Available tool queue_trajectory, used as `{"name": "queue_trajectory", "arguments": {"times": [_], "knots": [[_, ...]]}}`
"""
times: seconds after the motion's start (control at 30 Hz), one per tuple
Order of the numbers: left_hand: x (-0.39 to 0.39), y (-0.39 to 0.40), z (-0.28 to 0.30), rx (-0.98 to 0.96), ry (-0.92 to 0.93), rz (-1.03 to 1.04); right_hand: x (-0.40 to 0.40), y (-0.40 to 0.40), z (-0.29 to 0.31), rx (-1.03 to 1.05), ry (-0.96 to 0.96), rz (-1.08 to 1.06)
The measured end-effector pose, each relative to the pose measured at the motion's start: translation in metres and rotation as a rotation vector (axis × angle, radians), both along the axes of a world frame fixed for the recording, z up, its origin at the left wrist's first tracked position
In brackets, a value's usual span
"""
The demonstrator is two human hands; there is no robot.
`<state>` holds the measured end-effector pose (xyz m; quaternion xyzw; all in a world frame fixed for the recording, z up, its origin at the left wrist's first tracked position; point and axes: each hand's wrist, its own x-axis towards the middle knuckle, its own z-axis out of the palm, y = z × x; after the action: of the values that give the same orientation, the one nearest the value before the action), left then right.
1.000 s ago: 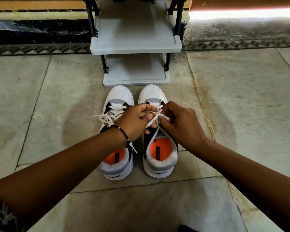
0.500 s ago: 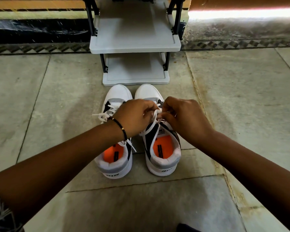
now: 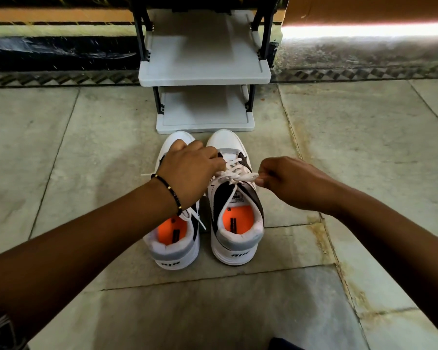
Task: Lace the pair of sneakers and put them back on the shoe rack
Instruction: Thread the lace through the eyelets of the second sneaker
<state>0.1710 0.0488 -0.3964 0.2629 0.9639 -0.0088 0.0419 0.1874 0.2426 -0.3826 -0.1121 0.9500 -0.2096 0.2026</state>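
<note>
Heel tab of the right sneaker (image 3: 234, 198) reads "AIR" in dark letters; heel tab of the left sneaker (image 3: 173, 238) carries the same word; the print on the tongue label and on the orange insoles is too small to read. Both sneakers are white with grey heel panels and dark side panels; they stand side by side on the tiled floor (image 3: 86, 137), toes pointing at the shoe rack (image 3: 204, 72) and just short of its lower shelf. The rack has grey shelves on a dark frame. The white lace (image 3: 235, 176) of the right sneaker runs crossed through the eyelets and is drawn taut sideways; the left hand (image 3: 187, 170) is closed on one end; the right hand (image 3: 286, 180) pinches the other end between thumb and fingers. A beaded bracelet (image 3: 173, 195) circles the left wrist.
</note>
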Motion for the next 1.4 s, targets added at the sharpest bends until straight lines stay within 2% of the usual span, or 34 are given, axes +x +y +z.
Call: {"name": "queue_trajectory", "arguments": {"times": [0.2, 0.47, 0.73, 0.9, 0.93, 1.03, 1.1, 1.23, 1.4], "knots": [[-0.005, -0.018, -0.008, -0.057, -0.019, 0.028, 0.006, 0.011, -0.002, 0.091, -0.13, 0.05], [-0.008, -0.024, -0.011, -0.111, -0.008, -0.036, 0.012, 0.023, -0.016, 0.031, -0.221, 0.021], [-0.014, -0.028, -0.012, -0.179, -0.006, -0.079, 0.015, 0.029, -0.029, -0.001, -0.177, 0.014], [-0.01, -0.024, -0.012, -0.127, -0.106, -0.001, 0.011, 0.03, -0.036, -0.016, -0.144, -0.038], [-0.009, -0.021, -0.012, -0.075, -0.132, 0.027, 0.011, 0.031, -0.034, -0.017, -0.104, -0.047], [-0.001, -0.009, -0.014, 0.145, -0.298, 0.091, 0.013, 0.024, -0.032, -0.049, 0.176, -0.075], [0.008, 0.001, -0.019, 0.186, -0.356, 0.052, 0.017, 0.009, -0.032, -0.061, 0.284, -0.038], [0.015, 0.009, -0.025, 0.042, -0.168, -0.011, 0.017, -0.013, -0.04, 0.083, 0.356, 0.084], [0.01, 0.007, -0.022, -0.066, -0.023, -0.057, 0.014, -0.012, -0.045, 0.058, 0.41, 0.118]]}}
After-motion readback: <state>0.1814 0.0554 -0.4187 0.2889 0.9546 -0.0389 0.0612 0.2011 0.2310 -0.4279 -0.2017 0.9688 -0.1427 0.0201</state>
